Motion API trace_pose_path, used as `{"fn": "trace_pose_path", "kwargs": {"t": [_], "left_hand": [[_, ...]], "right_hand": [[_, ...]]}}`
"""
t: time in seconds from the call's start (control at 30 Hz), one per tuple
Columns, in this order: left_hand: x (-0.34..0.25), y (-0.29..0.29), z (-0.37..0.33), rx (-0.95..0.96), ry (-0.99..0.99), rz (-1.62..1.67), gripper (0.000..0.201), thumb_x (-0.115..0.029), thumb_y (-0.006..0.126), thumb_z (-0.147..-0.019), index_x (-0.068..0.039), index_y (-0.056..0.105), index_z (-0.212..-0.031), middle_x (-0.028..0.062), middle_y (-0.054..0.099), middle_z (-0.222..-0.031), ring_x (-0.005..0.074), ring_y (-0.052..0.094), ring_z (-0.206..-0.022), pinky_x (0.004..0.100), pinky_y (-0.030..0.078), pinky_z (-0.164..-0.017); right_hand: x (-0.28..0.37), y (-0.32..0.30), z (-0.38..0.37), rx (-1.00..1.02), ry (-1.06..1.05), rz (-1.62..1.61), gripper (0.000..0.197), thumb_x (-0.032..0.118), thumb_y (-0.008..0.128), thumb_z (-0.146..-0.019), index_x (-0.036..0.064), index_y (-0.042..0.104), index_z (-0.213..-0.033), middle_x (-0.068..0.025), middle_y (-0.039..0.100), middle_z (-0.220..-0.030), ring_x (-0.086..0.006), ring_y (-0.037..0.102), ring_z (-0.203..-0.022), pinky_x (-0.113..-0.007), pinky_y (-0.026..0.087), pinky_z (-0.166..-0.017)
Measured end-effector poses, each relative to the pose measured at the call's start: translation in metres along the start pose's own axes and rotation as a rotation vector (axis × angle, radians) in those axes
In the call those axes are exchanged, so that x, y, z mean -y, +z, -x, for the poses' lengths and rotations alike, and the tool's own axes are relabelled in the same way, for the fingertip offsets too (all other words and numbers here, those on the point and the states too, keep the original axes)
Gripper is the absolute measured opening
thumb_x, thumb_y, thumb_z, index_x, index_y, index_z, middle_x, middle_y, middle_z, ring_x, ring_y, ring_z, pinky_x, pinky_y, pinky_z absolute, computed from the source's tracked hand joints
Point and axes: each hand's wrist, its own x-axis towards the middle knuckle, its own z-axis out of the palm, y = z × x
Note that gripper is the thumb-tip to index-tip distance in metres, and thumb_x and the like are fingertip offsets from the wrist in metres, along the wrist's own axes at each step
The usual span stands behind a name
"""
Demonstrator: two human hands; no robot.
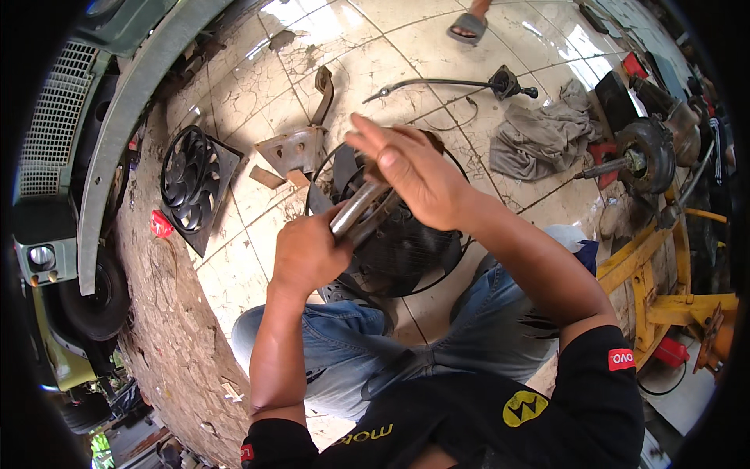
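My left hand (307, 254) is wrapped around a bare metal tube-like part (358, 209) that points up and away to the right. My right hand (422, 176) has its fingers stretched out, and the palm lies over the far end of that part. Whether the palm presses on it or just hovers is hidden. Below both hands, between my knees, a black round fan assembly (410, 254) with a thin ring rests on the tiles. Just beyond my left hand stands a metal bracket (291, 151) with a rusty pedal arm (323, 94).
Another black fan (191, 184) lies left. A black cable with a knob (437, 81) and a grey rag (543, 133) lie ahead right. A person's sandalled foot (467, 28) is at the top. On the right are a yellow metal frame (648, 301) and a shafted drum-like part (645, 156).
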Motion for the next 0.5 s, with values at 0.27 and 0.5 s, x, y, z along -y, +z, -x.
{"fn": "trace_pose_path", "kwargs": {"t": [0.27,0.5], "left_hand": [[0.004,0.001,0.003,-0.042,-0.029,-0.017,0.049,-0.022,0.063,-0.076,-0.013,0.072,-0.124,0.0231,0.071,-0.085,0.0427,0.068,-0.086,0.0497,0.054,-0.083],[0.006,-0.001,0.002,-0.003,-0.06,0.045,0.05,-0.022,0.062,-0.076,-0.012,0.071,-0.124,0.0249,0.071,-0.086,0.0434,0.068,-0.087,0.05,0.054,-0.085]], "right_hand": [[-0.036,0.001,-0.008,-0.209,0.419,-0.346,0.057,0.019,0.031,-0.111,0.0075,0.011,-0.163,-0.0152,0.052,-0.149,-0.0244,0.055,-0.127,-0.037,0.04,-0.11],[-0.047,0.004,-0.004,-0.232,0.228,-0.414,0.065,0.012,0.043,-0.103,0.0003,0.014,-0.159,-0.0202,0.046,-0.153,-0.0329,0.046,-0.139,-0.041,0.032,-0.116]]}}
